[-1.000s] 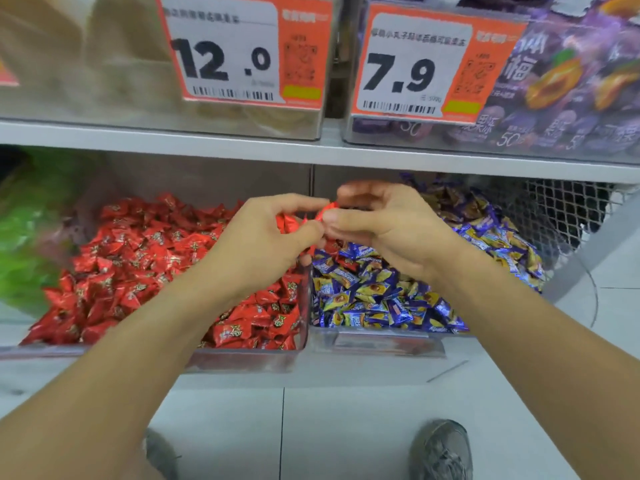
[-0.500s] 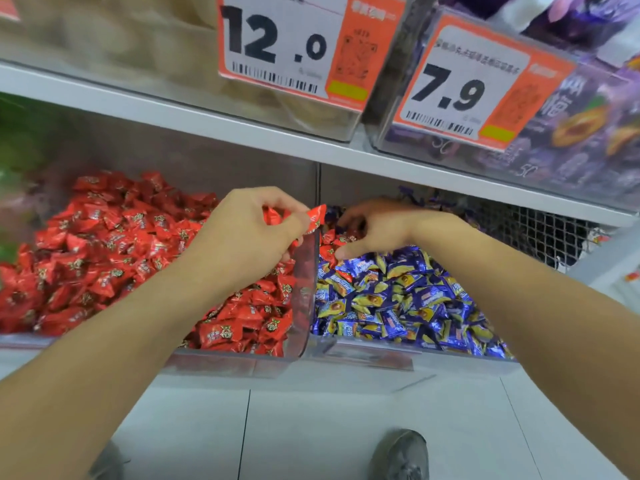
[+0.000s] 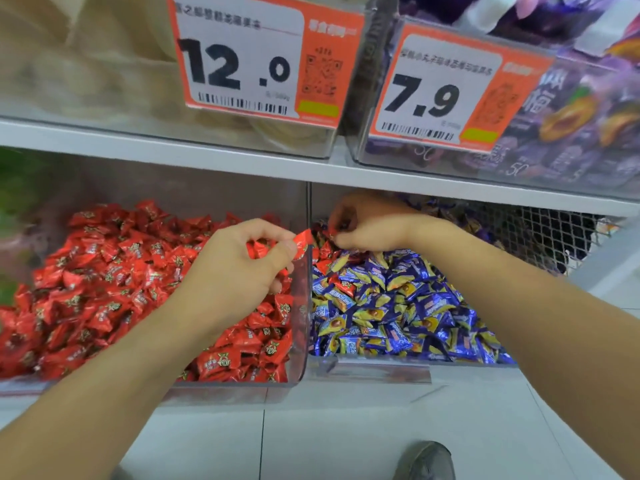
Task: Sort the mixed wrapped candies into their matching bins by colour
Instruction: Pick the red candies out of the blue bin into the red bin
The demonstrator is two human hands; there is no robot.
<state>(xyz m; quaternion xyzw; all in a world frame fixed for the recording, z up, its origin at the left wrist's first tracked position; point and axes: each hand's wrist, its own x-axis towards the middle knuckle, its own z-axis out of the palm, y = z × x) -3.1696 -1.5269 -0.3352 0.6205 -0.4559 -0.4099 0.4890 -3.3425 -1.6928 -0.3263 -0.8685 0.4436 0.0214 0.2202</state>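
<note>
Left grip [image 3: 239, 268] pinching red candies [image 3: 273, 244] above the red bin [image 3: 298, 372]; right grip [image 3: 367, 226] pinching another in the blue bin [image 3: 381, 370].

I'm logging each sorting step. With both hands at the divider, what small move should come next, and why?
Probably the left hand should let go of the red wrapped candies in its grip. It already sits over the clear bin of red candies, while the right hand is picking at more red strays at the back of the bin of blue-and-yellow candies.
</note>
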